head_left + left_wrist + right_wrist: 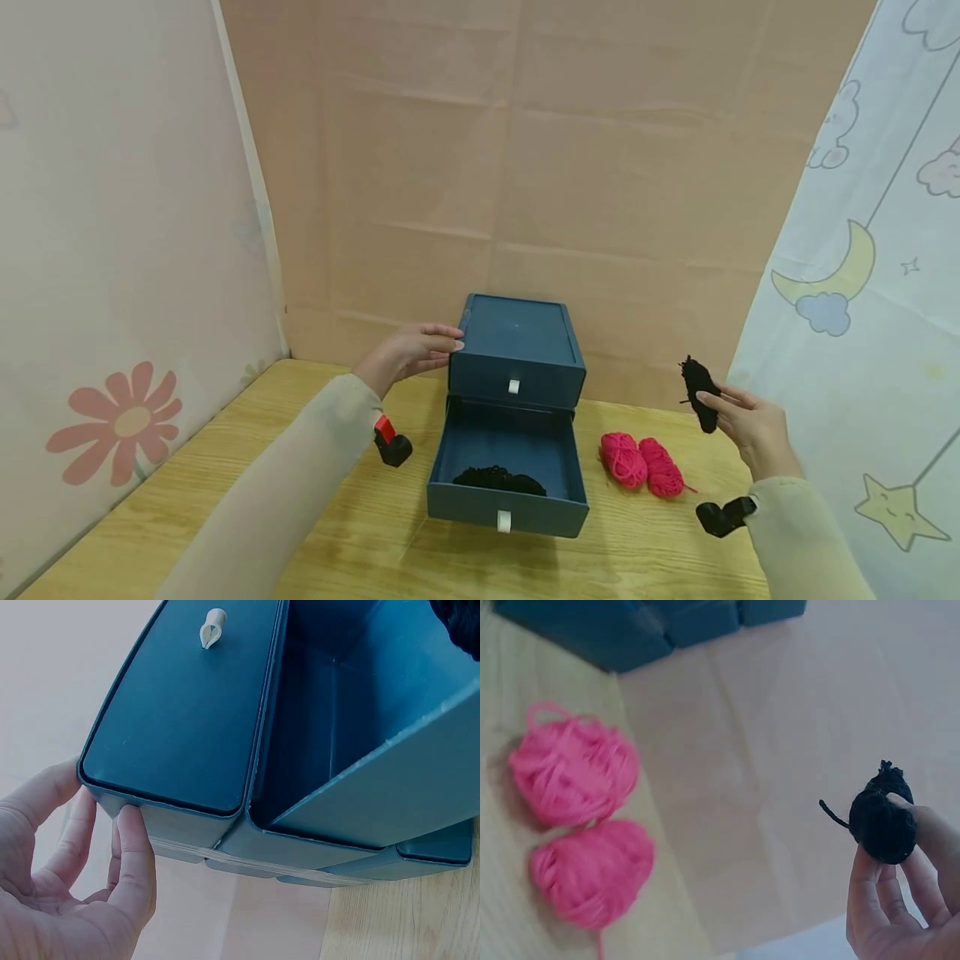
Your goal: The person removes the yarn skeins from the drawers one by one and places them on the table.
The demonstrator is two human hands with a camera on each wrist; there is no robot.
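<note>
My right hand (756, 429) holds a small skein of black yarn (701, 395) up above the table, pinched between thumb and fingers. In the right wrist view a loose strand of the black yarn (885, 821) sticks out to the left. With its fingertips, my left hand (408, 354) touches the upper left corner of a dark blue drawer unit (517, 333). The left wrist view shows the fingers of the left hand (82, 877) spread at that corner. The lower drawer (465, 500) is pulled out, and more black yarn (501, 479) lies inside near its front.
Two pink yarn skeins (643, 464) lie side by side on the wooden table (360, 533), right of the drawer unit. The upper drawer, with a white pull tab (513, 387), is closed. Brown paper (420, 167) hangs behind, and printed sheets (847, 375) stand on both sides.
</note>
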